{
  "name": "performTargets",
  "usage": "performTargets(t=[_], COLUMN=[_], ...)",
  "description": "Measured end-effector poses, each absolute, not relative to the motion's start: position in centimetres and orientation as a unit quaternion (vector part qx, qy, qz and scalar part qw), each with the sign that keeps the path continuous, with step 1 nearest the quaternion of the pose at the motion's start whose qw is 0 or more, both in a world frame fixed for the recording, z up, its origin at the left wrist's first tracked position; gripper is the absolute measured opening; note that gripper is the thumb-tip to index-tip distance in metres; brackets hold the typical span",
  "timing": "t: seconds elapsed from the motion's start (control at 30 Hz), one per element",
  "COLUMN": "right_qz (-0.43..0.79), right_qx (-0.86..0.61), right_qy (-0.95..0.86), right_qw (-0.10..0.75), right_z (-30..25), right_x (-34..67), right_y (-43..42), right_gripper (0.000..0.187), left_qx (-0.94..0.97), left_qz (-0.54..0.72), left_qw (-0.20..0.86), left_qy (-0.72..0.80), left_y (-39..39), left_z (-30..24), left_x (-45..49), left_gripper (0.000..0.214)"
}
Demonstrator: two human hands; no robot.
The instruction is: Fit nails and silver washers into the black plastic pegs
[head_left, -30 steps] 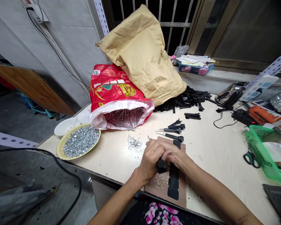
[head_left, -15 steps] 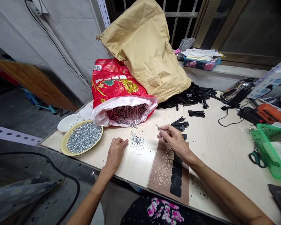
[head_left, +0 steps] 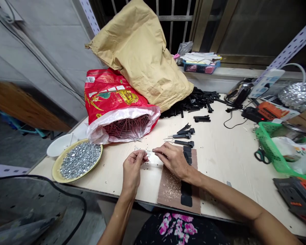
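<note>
Thin silver metal pin [head_left: 149, 151] above pale wooden bench [head_left: 219, 153]

Left hand [head_left: 133, 166]: fingertips pressed together at the pin's end, contents hidden. Right hand [head_left: 172, 160]: pinching the pin. Apparently a fitting step; the next move calls for steady alignment.

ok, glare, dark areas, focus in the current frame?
Head view: highlights on the crumpled silver foil bundle, sheen on the pale wooden tabletop; head view: dark window glass shows little detail; head view: thin silvery pin at the bare right hand too small to judge focus.
</note>
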State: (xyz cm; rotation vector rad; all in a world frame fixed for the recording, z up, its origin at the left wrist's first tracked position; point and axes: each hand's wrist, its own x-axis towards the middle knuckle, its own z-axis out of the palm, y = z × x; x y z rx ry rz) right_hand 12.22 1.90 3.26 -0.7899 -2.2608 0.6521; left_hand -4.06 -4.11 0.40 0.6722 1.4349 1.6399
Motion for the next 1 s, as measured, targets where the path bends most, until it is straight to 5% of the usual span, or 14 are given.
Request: performTargets(t=[0.37,1.0], right_qz=[0.127,-0.031], right_qx=[-0.351,-0.388], right_qy=[-0.872,-0.869], right_qw=[0.316,0.305], right_z=[3.8,2.5], right_x=[14.9,16.1], right_y=[2.5,2.7], right_gripper=[0.024,0.019], left_qx=[0.221,0.341], left_qz=[0.706,0.615], left_qw=[0.471,0.408], left_qy=[0.48,0.582], left_y=[-1.8,-1.0], left_z=[2.8,1.8], left_x=[0.6,1.5], left_gripper=[0.026,0.028])
